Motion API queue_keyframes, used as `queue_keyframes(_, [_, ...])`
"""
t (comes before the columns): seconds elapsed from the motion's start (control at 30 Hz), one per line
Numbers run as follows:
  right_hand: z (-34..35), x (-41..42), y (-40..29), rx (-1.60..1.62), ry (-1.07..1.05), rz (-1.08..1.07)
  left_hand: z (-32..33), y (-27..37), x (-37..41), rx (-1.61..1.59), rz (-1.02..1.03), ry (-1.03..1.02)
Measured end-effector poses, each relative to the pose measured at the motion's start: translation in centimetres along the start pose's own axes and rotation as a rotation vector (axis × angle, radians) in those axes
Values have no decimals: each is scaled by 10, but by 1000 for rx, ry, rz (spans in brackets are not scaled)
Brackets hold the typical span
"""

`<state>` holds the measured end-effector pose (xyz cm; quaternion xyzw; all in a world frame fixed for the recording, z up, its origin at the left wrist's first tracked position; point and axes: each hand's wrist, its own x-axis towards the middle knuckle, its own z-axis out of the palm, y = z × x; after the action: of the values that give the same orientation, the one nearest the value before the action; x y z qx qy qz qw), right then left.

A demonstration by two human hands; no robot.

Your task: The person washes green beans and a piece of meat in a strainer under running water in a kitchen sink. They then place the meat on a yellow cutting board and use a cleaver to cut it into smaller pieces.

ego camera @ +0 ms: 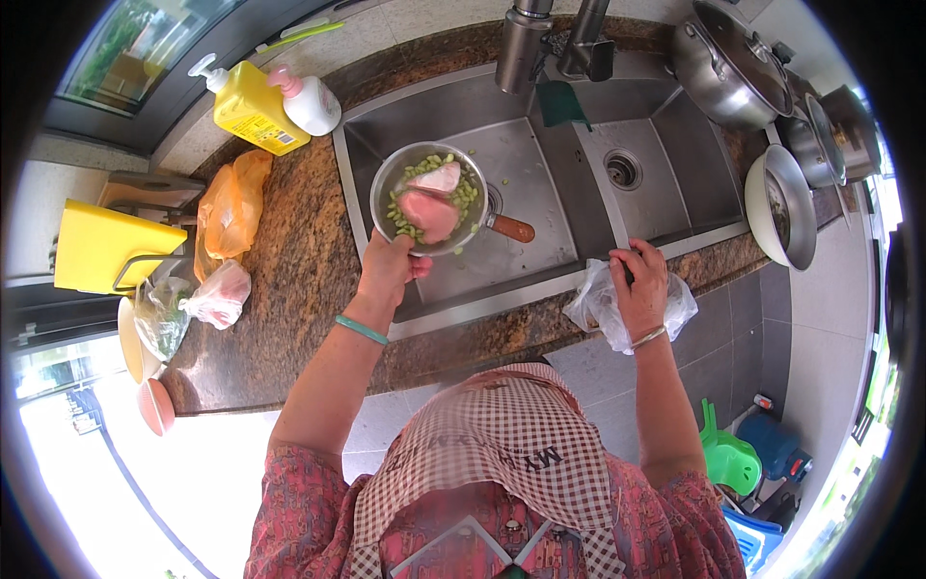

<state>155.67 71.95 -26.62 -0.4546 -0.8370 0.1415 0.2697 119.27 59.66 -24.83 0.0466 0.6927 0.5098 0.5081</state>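
My left hand [391,271] grips the near rim of a round metal pan [377,189] with a brown wooden handle [512,228]. In the pan lie green beans [465,194] and pieces of raw meat [428,215]. The pan is over the left basin of a steel double sink [535,155], where a few loose beans lie. Over the sink's front edge, my right hand [640,286] rests on a crumpled clear plastic bag [680,304]; whether its fingers pinch the plastic is hard to tell.
Soap pump bottles [255,108] stand at the sink's back left. An orange bag [230,206], a small tied bag [221,295] and a clear bag [163,318] lie left on the granite counter [289,289]. The faucet [524,51] is behind; pots [723,72] and a bowl [756,210] crowd the right.
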Motion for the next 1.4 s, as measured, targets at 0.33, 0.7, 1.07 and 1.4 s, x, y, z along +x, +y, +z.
queue_keyframes(0.33, [2, -1, 2, -10, -5, 17, -2, 1, -1, 30, -24, -14])
queue_keyframes(0.7, [0, 0, 0, 11, -2, 9, -11, -15, 5, 111, -76, 19])
queue_keyframes(1.07, [1, 1, 1, 7, -8, 17, -14, -28, 12, 74, -103, -35])
queue_keyframes(1.4, [2, 0, 0, 11, -6, 38, -24, -9, -11, -55, -85, -113])
